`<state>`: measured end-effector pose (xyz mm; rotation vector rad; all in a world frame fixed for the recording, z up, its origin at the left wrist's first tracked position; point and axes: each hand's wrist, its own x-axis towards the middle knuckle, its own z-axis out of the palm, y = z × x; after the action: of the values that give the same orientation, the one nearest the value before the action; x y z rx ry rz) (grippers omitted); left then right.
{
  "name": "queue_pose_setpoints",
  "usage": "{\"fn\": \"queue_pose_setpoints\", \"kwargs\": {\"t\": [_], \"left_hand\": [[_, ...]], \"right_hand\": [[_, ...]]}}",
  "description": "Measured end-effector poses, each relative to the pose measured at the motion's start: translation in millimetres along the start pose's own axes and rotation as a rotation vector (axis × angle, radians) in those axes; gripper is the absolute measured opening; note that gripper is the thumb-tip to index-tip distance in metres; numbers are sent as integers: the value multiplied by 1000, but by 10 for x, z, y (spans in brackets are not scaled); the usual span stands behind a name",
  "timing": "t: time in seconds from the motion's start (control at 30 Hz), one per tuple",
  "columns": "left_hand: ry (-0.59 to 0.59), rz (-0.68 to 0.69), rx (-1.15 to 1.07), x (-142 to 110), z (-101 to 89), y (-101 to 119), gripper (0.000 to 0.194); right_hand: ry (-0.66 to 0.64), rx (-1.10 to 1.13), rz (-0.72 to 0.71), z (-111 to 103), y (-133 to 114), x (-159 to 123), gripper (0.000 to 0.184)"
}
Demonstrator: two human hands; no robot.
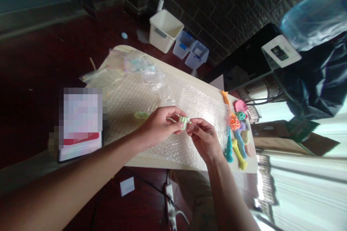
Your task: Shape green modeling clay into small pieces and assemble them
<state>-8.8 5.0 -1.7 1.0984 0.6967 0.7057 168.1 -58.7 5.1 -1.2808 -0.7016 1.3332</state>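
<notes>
My left hand (pixel 159 124) and my right hand (pixel 204 138) meet over the middle of a sheet of bubble wrap (pixel 151 97) that covers a pale wooden table (pixel 151 161). Both pinch a small pale-green bumpy piece (pixel 184 121) between their fingertips, the left hand from the left and the right hand from the right. A light green lump (pixel 141 115) lies on the wrap just left of my left hand. A cluster of colourful small shapes (pixel 238 130), orange, pink, teal and yellow, lies along the table's right end beside my right hand.
Crumpled clear plastic bags (pixel 141 66) lie at the far end of the table. A blurred-out rectangle with a dark tablet (pixel 80 144) sits at the left edge. A white bin (pixel 165 30) and two clear boxes (pixel 191 48) stand on the floor beyond. A power strip (pixel 170 202) lies under the table.
</notes>
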Motion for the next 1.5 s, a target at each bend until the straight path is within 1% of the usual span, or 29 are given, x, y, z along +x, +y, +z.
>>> {"fn": "queue_pose_setpoints", "kwargs": {"t": [0.17,0.3,0.67,0.83,1.0,1.3,1.5], "left_hand": [[-28,77,58,4,-15,-82,25],[-19,88,101,-2,-12,-95,25],[-23,100,140,-3,-15,-128,25],[8,148,221,4,-17,-151,25],[22,174,272,-4,-13,-147,23],[32,173,242,-8,-20,-124,23],[29,190,272,-2,-21,-125,24]], "right_hand": [[4,-6,-5,17,13,-3,18],[21,-18,13,36,16,-7,18],[17,-12,20,61,12,-10,19],[29,-7,24,62,15,-15,22],[31,-9,19,69,26,-20,22],[38,-11,15,65,19,-9,23],[40,-44,0,82,26,-18,18]]}}
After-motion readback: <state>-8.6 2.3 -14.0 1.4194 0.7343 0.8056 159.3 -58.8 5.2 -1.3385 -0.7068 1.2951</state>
